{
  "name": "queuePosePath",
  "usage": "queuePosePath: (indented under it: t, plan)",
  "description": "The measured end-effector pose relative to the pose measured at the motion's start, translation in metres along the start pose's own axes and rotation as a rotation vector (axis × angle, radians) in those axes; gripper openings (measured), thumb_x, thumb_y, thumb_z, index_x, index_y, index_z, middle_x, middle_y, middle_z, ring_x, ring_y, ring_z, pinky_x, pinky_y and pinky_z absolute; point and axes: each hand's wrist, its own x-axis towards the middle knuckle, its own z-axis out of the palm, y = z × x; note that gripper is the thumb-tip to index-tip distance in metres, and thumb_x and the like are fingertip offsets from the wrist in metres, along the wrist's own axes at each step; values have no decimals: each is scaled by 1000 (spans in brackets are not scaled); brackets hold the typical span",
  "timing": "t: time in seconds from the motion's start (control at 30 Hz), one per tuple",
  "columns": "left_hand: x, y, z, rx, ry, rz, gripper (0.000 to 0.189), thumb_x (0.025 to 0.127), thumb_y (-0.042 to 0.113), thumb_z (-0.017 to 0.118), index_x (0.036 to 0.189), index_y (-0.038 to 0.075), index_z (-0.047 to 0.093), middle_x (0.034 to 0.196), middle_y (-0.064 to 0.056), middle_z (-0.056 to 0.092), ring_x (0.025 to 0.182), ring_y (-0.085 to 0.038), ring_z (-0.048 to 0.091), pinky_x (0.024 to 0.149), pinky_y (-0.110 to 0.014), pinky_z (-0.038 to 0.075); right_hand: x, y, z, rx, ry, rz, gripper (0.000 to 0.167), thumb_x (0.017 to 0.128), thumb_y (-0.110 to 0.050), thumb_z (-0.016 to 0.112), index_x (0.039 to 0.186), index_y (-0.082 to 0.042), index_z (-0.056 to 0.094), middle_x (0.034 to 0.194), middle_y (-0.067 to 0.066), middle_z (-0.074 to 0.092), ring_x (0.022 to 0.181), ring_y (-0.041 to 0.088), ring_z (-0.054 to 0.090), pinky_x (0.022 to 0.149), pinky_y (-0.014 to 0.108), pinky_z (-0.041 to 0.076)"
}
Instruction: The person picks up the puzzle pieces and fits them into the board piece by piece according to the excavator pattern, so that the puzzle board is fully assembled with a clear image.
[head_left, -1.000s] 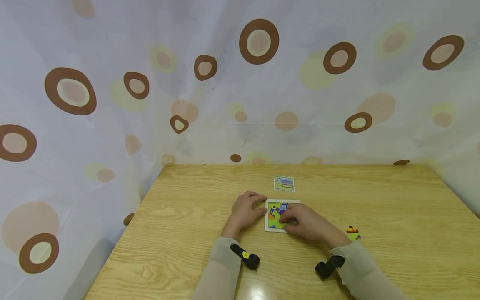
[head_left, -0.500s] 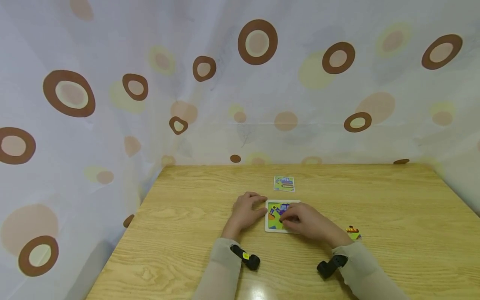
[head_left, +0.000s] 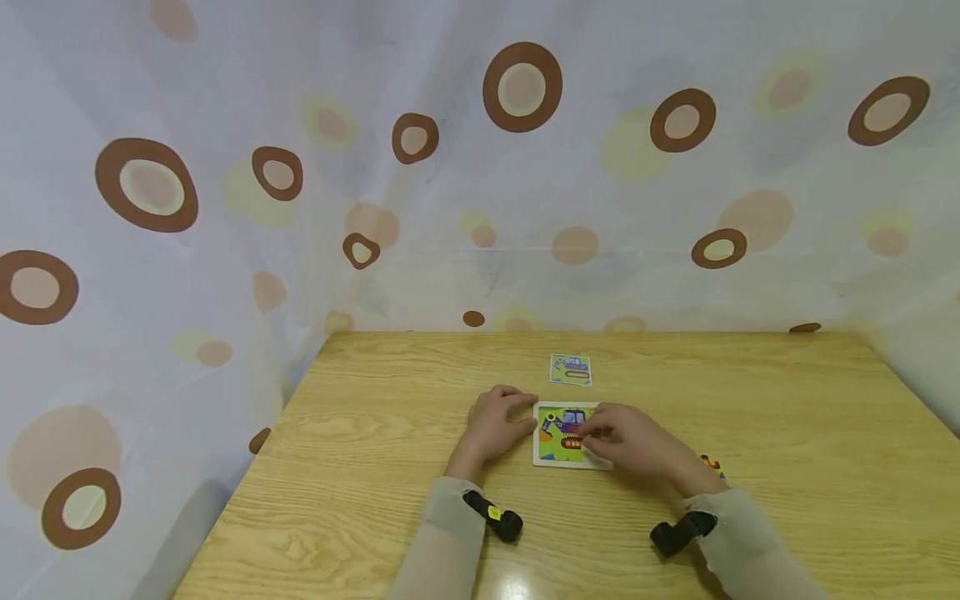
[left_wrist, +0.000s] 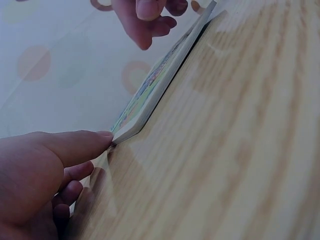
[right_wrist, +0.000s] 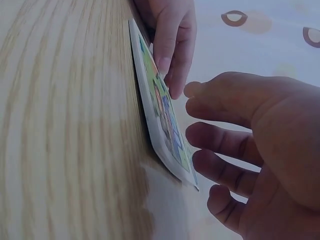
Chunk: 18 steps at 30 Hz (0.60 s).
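Observation:
A white-framed jigsaw puzzle (head_left: 536, 454) with a purple and orange excavator picture lies on the wooden table. At its left edge is my left hand (head_left: 492, 423), the thumb and index fingertips touching the frame; the left wrist view shows that thumb (left_wrist: 85, 145) straight against a corner. Over the puzzle's right part hovers my right hand (head_left: 633, 442), fingers loosely bent. In the right wrist view its fingers (right_wrist: 220, 137) are spread apart, with nothing seen between them. This hand covers the right side of the picture in the head view.
Behind the puzzle lies a small picture card (head_left: 571, 370) with a similar excavator. A loose puzzle piece (head_left: 712, 463) rests to the right, partly hidden by my right wrist. A patterned curtain (head_left: 525, 208) hangs along the table's back edge.
My right hand has drawn back to the right, uncovering the excavator's orange track in the puzzle. The left hand stays at the frame's edge.

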Motion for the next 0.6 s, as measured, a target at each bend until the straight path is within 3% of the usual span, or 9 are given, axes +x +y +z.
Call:
queuePosePath:
  t: [0.2, 0.6]
  plan:
    - [0, 0, 1, 15, -4, -12, 37, 94, 30, 68, 131, 22, 67, 133, -4, 53, 124, -30, 45, 102, -50, 33, -13, 1, -12, -40, 10, 31, 17, 94, -13, 67, 108, -9, 75, 91, -10, 59, 82, 8, 55, 73, 30, 50]
    - [1, 0, 1, 13, -11, -15, 37, 94, 30, 68, 131, 22, 67, 133, -4, 53, 123, -29, 45, 102, -50, 33, -41, 13, -41, -153, 5, 16, 19, 93, -11, 68, 110, -6, 74, 99, -3, 64, 92, 16, 61, 80, 41, 52]
